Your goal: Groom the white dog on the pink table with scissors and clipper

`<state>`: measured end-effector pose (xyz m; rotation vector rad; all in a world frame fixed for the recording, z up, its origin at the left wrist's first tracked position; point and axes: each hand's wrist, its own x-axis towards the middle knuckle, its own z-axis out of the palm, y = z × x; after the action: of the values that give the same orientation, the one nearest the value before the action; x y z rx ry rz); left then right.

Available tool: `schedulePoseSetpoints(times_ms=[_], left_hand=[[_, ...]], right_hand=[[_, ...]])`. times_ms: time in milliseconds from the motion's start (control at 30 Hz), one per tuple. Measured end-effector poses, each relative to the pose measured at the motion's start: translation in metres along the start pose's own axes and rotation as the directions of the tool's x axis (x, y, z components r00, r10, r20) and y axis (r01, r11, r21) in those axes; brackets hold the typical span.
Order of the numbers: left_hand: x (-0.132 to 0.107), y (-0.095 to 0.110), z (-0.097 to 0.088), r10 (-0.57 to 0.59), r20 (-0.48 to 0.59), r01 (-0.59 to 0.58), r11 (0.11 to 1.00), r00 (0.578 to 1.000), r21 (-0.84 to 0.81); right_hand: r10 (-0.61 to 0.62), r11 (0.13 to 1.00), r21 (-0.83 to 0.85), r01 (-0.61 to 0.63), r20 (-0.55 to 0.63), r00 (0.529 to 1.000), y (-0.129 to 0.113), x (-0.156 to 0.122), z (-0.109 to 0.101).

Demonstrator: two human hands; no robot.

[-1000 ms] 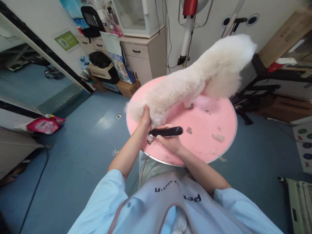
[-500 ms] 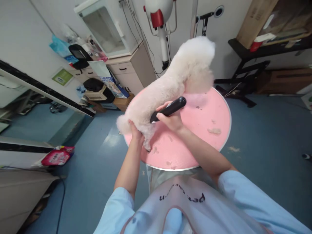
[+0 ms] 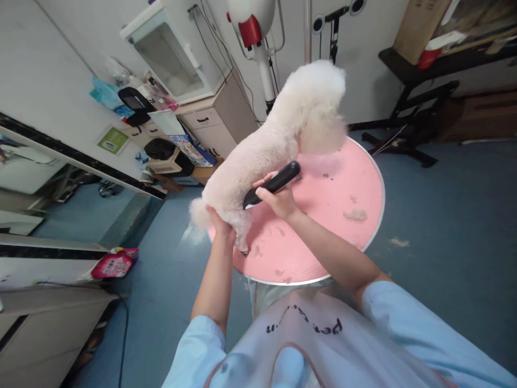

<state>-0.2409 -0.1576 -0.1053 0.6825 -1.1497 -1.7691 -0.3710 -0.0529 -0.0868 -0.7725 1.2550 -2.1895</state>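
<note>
A fluffy white dog [image 3: 258, 156] stands on a round pink grooming table [image 3: 307, 245], its head toward the far side and its tail end at the left. Black hair clippers [image 3: 278, 179] are in my right hand [image 3: 283, 202], fingers wrapped round the body. The clipper head touches the fur at the front of the dog's hind leg [image 3: 241, 223]. My left hand [image 3: 221, 223] grips the dog's rear and upper hind leg from behind, with the thumb near the tail [image 3: 199, 213]. Its other fingers are partly hidden by the leg.
Tufts of cut fur [image 3: 355, 214] lie on the table and on the blue floor [image 3: 436, 258]. Behind the dog stand a white dryer with a red part [image 3: 250, 31] and a cabinet [image 3: 210, 118]. A black-legged table [image 3: 407, 75] is at the right, a pink bag [image 3: 115, 264] at the left.
My right hand and the clippers have shifted slightly left along the hind leg. The left hand keeps its hold on the dog's rear. The camera view has turned a little.
</note>
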Motion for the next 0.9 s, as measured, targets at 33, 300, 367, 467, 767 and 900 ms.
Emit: schedulePoseSetpoints(times_ms=[33, 300, 367, 467, 767, 900], left_hand=[[0.000, 0.001, 0.001, 0.006, 0.005, -0.006, 1.000, 1.000, 0.019], [-0.002, 0.008, 0.007, -0.017, -0.001, 0.017, 1.000, 1.000, 0.025], [-0.003, 0.009, 0.010, -0.020, 0.007, 0.020, 1.000, 1.000, 0.024], [-0.004, 0.009, 0.015, -0.008, 0.044, 0.009, 1.000, 0.999, -0.016], [0.000, 0.007, 0.017, 0.051, 0.120, -0.031, 0.986, 0.991, -0.162], [0.002, 0.002, 0.016, 0.086, 0.109, -0.062, 0.976, 0.990, -0.209]], right_hand=[[0.006, 1.000, -0.011, -0.006, 0.025, 1.000, 0.002, -0.002, 0.002], [0.163, 0.986, -0.028, -0.161, 0.071, 0.984, 0.036, -0.050, -0.010], [0.191, 0.979, 0.081, -0.187, -0.036, 0.981, 0.038, -0.046, -0.018], [0.223, 0.959, 0.211, -0.189, -0.149, 0.964, 0.039, -0.038, -0.022], [0.336, 0.915, 0.221, -0.338, 0.050, 0.941, 0.052, -0.050, -0.018], [0.393, 0.878, 0.352, -0.324, -0.144, 0.908, 0.055, -0.049, -0.022]])
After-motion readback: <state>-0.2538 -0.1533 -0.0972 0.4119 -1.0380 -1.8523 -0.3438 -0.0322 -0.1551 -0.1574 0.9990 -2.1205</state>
